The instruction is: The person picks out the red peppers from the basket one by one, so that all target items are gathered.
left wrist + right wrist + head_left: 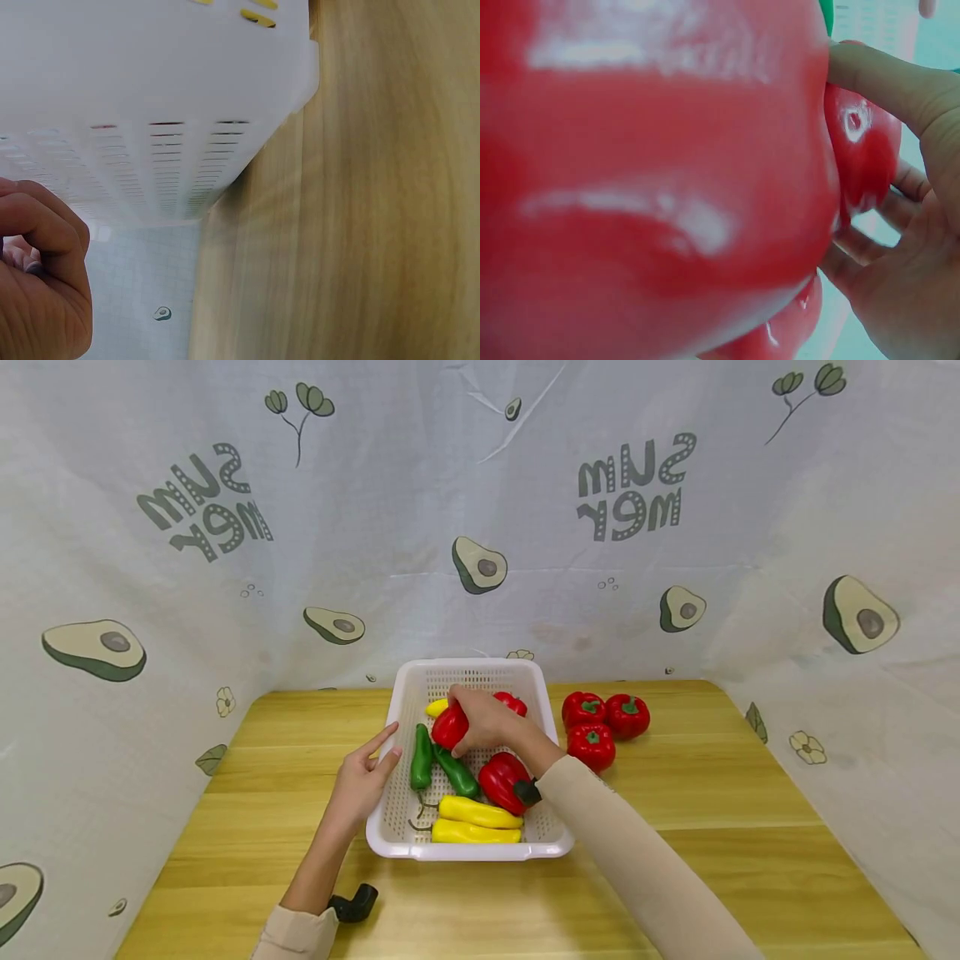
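Currently, right hand point(486, 718) grips red bell pepper point(449, 728) between thumb and fingers, inside white basket point(468, 852)

Left hand point(363, 782), thumb and forefinger parted, touches basket's left rim; three red peppers point(592, 752) sit right of basket on table point(255, 810)

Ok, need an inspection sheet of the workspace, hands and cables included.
Surface: wood-grain tabletop.
Job's things: white basket with green peppers, yellow peppers and red peppers; three loose red peppers clustered on the tabletop, right of the basket.
Clutter: nothing seen.
Hands: right hand holds one red pepper at the basket, clearance from its bottom unclear; left hand at the basket's left rim, grip or mere touch unclear.
Cables: nothing seen.
Surroundings: creased white sheet behind and at both sides, printed with avocados and mirrored lettering.
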